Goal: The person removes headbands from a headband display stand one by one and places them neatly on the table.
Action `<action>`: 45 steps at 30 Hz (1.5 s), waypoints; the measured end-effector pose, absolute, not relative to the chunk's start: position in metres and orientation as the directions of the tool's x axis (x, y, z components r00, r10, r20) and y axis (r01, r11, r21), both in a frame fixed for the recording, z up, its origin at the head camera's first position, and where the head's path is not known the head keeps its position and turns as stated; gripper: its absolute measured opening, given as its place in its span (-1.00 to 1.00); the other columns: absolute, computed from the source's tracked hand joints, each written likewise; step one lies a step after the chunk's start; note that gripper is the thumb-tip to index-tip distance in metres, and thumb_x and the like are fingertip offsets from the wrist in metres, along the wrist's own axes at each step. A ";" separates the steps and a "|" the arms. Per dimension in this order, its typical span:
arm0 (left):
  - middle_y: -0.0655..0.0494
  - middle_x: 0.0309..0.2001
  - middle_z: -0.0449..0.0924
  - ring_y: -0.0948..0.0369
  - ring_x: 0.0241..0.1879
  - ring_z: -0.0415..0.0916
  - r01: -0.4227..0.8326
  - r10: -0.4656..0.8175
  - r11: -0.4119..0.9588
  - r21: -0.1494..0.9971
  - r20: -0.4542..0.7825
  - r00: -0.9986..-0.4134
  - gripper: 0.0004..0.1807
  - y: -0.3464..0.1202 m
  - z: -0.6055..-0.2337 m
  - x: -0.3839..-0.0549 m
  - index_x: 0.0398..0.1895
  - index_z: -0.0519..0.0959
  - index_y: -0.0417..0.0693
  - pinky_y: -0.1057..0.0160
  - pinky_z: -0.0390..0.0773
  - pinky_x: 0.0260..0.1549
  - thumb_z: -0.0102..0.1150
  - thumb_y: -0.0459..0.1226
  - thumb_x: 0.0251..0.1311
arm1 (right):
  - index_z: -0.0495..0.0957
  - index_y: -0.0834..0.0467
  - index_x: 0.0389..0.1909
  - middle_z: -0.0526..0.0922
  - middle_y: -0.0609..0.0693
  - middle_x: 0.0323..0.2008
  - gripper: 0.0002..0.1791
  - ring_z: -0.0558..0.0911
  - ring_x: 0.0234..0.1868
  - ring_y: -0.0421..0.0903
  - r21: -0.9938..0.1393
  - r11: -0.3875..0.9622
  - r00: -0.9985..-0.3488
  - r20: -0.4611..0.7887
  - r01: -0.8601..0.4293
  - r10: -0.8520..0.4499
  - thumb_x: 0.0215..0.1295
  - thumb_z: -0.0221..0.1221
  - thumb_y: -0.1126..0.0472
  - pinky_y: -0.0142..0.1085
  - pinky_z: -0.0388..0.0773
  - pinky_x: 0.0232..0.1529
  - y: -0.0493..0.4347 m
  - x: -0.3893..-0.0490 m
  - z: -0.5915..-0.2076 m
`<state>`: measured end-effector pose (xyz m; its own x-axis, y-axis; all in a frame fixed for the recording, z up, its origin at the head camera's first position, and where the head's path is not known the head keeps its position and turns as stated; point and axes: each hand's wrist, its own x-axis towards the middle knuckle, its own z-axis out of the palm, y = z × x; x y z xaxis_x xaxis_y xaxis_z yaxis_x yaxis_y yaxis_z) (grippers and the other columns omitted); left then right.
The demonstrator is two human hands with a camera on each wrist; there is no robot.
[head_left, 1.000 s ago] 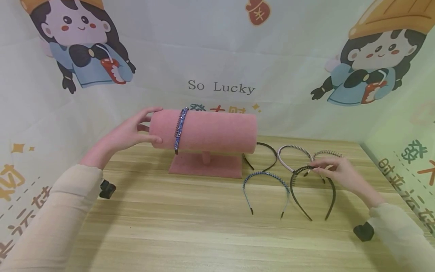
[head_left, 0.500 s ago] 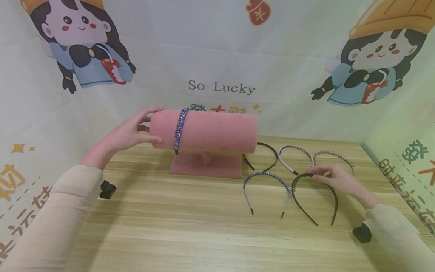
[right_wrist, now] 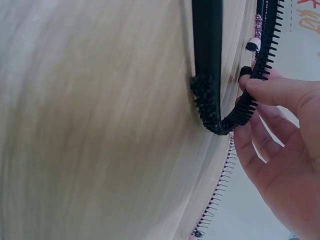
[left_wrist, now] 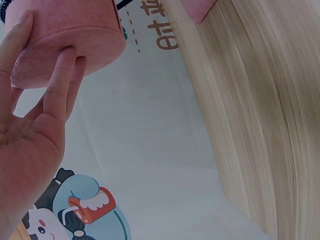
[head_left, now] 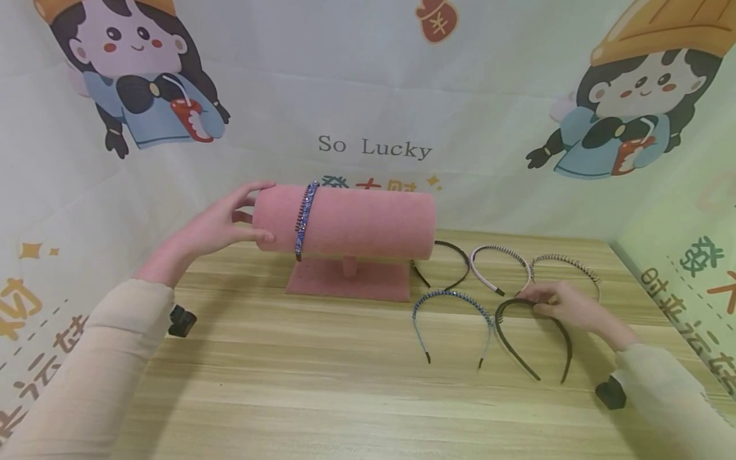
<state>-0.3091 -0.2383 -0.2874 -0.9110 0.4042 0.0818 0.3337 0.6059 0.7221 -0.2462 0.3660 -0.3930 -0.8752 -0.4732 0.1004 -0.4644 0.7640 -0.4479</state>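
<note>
A pink plush headband stand (head_left: pixel 368 223) has a horizontal roll on a flat base, with a sparkly blue toothed headband (head_left: pixel 305 220) round its left part. My left hand (head_left: pixel 215 223) holds the roll's left end, thumb on the front and a finger on top; in the left wrist view, other fingers (left_wrist: pixel 60 80) press the end face. At the right, my right hand (head_left: pixel 569 305) pinches the top of a black toothed headband (right_wrist: pixel 207 45) between thumb and fingers. Its two ends point toward me, low over the table or on it; I cannot tell which.
Around the right hand lie a thin blue headband (head_left: pixel 451 293), a pale pink one (head_left: pixel 478 275) and a brown toothed one (head_left: pixel 566 259). Another black headband (head_left: pixel 464 259) is partly behind the roll. A printed cloth (head_left: pixel 368 96) hangs behind the wooden table (head_left: pixel 322 383).
My right hand has lowered the black headband and brought it slightly toward me, its ends shifting right. In the last half second it moved little. The left hand and stand stay put.
</note>
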 end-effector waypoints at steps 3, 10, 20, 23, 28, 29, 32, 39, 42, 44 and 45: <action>-0.02 0.40 0.26 -0.02 0.15 0.52 0.333 0.402 0.606 0.722 0.082 -0.912 0.00 -0.238 -0.287 -0.309 0.54 0.00 0.36 0.08 0.60 0.08 0.42 -0.16 0.12 | 0.64 0.27 -0.02 0.75 0.17 -0.13 -0.68 0.61 -0.19 -0.36 -0.449 0.763 -0.877 0.112 -0.464 -0.467 0.19 0.23 0.46 -0.39 0.62 -0.15 0.369 -0.245 -0.393; -0.02 0.40 0.26 -0.02 0.15 0.52 0.329 0.401 0.605 0.725 0.080 -0.913 0.00 -0.238 -0.287 -0.308 0.54 0.00 0.34 0.08 0.60 0.07 0.42 -0.16 0.12 | 0.65 0.27 -0.01 0.74 0.20 -0.09 -0.66 0.69 -0.13 -0.19 -0.420 0.770 -0.871 0.127 -0.481 -0.474 0.17 0.23 0.48 -0.28 0.67 -0.08 0.371 -0.242 -0.393; -0.02 0.39 0.27 -0.03 0.14 0.53 0.340 0.409 0.595 0.729 0.089 -0.908 -0.01 -0.239 -0.289 -0.310 0.53 0.02 0.38 0.18 0.62 0.01 0.42 -0.18 0.12 | 0.66 0.27 -0.03 0.75 0.18 -0.13 -0.70 0.69 -0.18 -0.01 -0.402 0.794 -0.881 0.080 -0.456 -0.466 0.18 0.24 0.44 -0.32 0.63 -0.16 0.361 -0.246 -0.392; -0.01 0.39 0.27 -0.02 0.14 0.53 0.343 0.411 0.595 0.727 0.092 -0.907 -0.01 -0.239 -0.290 -0.310 0.53 0.02 0.39 0.16 0.62 0.01 0.42 -0.17 0.12 | 0.65 0.29 -0.04 0.74 0.20 -0.13 -0.70 0.69 -0.15 0.07 -0.413 0.795 -0.885 0.065 -0.445 -0.461 0.19 0.23 0.44 -0.28 0.65 -0.14 0.360 -0.248 -0.392; -0.01 0.40 0.27 -0.02 0.15 0.53 0.338 0.405 0.600 0.725 0.090 -0.910 -0.01 -0.239 -0.289 -0.310 0.52 0.01 0.41 0.09 0.61 0.06 0.42 -0.16 0.12 | 0.64 0.31 -0.03 0.72 0.23 -0.12 -0.69 0.69 -0.15 0.08 -0.432 0.790 -0.887 0.058 -0.436 -0.458 0.18 0.20 0.47 -0.37 0.62 -0.13 0.360 -0.253 -0.393; -0.01 0.40 0.27 -0.02 0.15 0.53 0.337 0.403 0.601 0.724 0.089 -0.911 -0.01 -0.239 -0.289 -0.310 0.52 0.01 0.42 0.08 0.61 0.06 0.42 -0.16 0.12 | 0.64 0.31 -0.02 0.72 0.23 -0.12 -0.68 0.68 -0.16 0.06 -0.433 0.790 -0.888 0.057 -0.434 -0.456 0.18 0.19 0.47 -0.40 0.59 -0.14 0.360 -0.253 -0.393; -0.01 0.40 0.27 -0.02 0.16 0.53 0.337 0.400 0.606 0.721 0.089 -0.912 -0.01 -0.239 -0.289 -0.309 0.53 0.01 0.41 0.05 0.60 0.08 0.42 -0.15 0.12 | 0.63 0.31 -0.01 0.72 0.23 -0.10 -0.68 0.67 -0.16 0.03 -0.440 0.790 -0.891 0.054 -0.427 -0.451 0.18 0.19 0.48 -0.41 0.58 -0.14 0.360 -0.255 -0.393; -0.02 0.40 0.27 -0.02 0.15 0.54 0.338 0.401 0.604 0.722 0.091 -0.912 -0.01 -0.239 -0.289 -0.310 0.52 0.02 0.39 0.06 0.60 0.07 0.42 -0.16 0.12 | 0.65 0.27 -0.02 0.73 0.21 -0.11 -0.68 0.67 -0.15 0.04 -0.441 0.797 -0.899 0.054 -0.413 -0.435 0.19 0.21 0.46 -0.31 0.60 -0.13 0.360 -0.257 -0.394; -0.02 0.40 0.27 -0.02 0.15 0.54 0.338 0.399 0.607 0.719 0.093 -0.912 -0.01 -0.239 -0.289 -0.310 0.52 0.02 0.38 0.09 0.61 0.06 0.43 -0.16 0.11 | 0.65 0.27 -0.02 0.73 0.20 -0.11 -0.68 0.67 -0.15 0.04 -0.442 0.797 -0.899 0.055 -0.412 -0.434 0.19 0.21 0.46 -0.30 0.60 -0.14 0.360 -0.257 -0.395; -0.02 0.40 0.28 -0.02 0.14 0.54 0.338 0.399 0.606 0.720 0.092 -0.912 -0.01 -0.239 -0.289 -0.311 0.52 0.02 0.38 0.10 0.61 0.04 0.43 -0.16 0.11 | 0.65 0.26 -0.02 0.73 0.18 -0.13 -0.68 0.67 -0.17 0.00 -0.442 0.798 -0.900 0.056 -0.410 -0.431 0.19 0.22 0.46 -0.33 0.59 -0.15 0.361 -0.257 -0.395; -0.02 0.40 0.28 -0.02 0.14 0.54 0.339 0.400 0.606 0.720 0.092 -0.912 -0.01 -0.239 -0.289 -0.311 0.52 0.02 0.39 0.11 0.61 0.04 0.43 -0.16 0.11 | 0.65 0.25 -0.02 0.73 0.17 -0.14 -0.68 0.66 -0.18 -0.03 -0.442 0.798 -0.901 0.056 -0.409 -0.431 0.18 0.22 0.46 -0.34 0.58 -0.16 0.361 -0.258 -0.396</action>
